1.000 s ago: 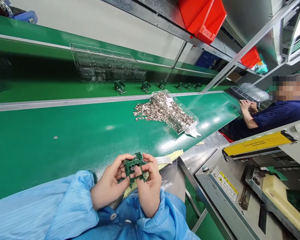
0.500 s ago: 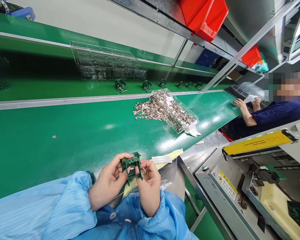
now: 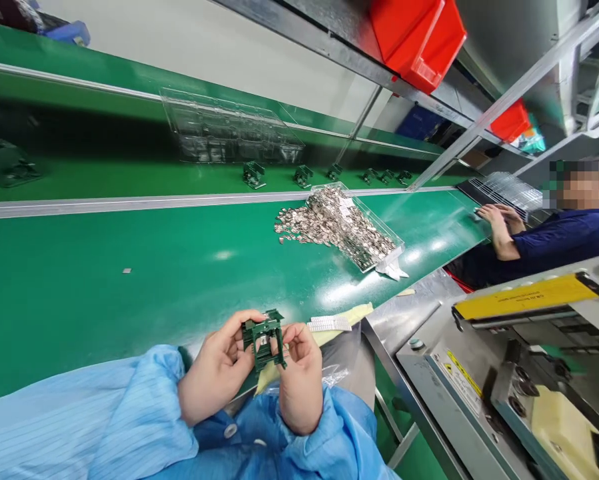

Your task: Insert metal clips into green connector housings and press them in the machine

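In front of my chest is a small green plastic frame (image 3: 265,325) with open slots and short prongs. My left hand (image 3: 214,373) is closed round its left side, the thumb along the lower edge. The fingers of my right hand (image 3: 302,380) pinch at its right side, with the thumb reaching into the opening. A small light-coloured piece shows inside the frame; what it is I cannot make out. Just beyond my right hand, a sheet of small white pieces (image 3: 329,324) lies on yellow paper (image 3: 358,314) at the bench edge.
Small metal pieces (image 3: 304,225) spill from a clear tray (image 3: 383,233) on the green bench (image 3: 189,293). Several green frames (image 3: 254,175) line the back strip beside a clear blister tray (image 3: 234,130). A grey machine (image 3: 429,387) stands right; a co-worker (image 3: 564,233) sits beyond.
The green frame is turned slightly so its opening faces me more, and my right fingers have shifted at its side. The whole view has swung a little left. The co-worker's hands have come together.
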`<state>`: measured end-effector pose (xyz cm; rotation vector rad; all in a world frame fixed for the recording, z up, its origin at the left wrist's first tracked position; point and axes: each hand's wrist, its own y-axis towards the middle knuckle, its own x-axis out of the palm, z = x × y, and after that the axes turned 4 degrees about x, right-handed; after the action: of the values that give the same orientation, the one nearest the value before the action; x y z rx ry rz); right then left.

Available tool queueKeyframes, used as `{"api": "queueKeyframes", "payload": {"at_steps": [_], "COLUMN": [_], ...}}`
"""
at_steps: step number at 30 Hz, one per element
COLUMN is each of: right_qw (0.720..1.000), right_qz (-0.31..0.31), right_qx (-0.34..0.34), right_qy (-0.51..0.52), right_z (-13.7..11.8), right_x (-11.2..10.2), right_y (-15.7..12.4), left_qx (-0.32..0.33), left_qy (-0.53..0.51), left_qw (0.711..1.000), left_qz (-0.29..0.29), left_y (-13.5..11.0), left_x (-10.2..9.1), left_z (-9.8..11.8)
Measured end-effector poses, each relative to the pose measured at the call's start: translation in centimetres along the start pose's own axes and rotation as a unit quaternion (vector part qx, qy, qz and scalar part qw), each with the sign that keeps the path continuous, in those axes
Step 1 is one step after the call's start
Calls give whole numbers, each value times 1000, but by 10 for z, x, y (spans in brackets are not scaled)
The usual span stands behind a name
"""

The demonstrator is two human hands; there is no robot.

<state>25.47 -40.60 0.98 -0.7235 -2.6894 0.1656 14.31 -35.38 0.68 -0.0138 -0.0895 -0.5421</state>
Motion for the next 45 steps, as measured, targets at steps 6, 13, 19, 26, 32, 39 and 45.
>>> {"api": "queueKeyframes", "payload": {"at_steps": [6, 13, 19, 26, 32, 39, 45], "right_qw": [988, 865, 744, 662, 624, 815, 952], "right_qz": [-120, -257, -269, -305, -369, -278, -113], "right_qx": [19, -143, -192, -137, -108, -124, -137], "right_qy": [-94, -406, -581, -671, -680, -492, -251], "right_z": [3, 28, 45, 38, 24, -10, -14], "right_x": [35, 135, 212, 230, 218, 106, 25], "right_y": [17, 81, 108, 115, 95, 61, 28], "left_qx": [43, 151, 151, 161, 188, 183, 169], "left_qy": [21, -31, -80, -49, 3, 94, 67], "left_qw": [994, 880, 874, 885, 888, 920, 966], "left_qz": [93, 450, 456, 433, 420, 332, 184], "left_y": [-11, 2, 15, 13, 10, 1, 8], "left_x": [-51, -182, -209, -201, -198, -158, -67], "left_z": [6, 7, 10, 6, 0, -6, -15]}}
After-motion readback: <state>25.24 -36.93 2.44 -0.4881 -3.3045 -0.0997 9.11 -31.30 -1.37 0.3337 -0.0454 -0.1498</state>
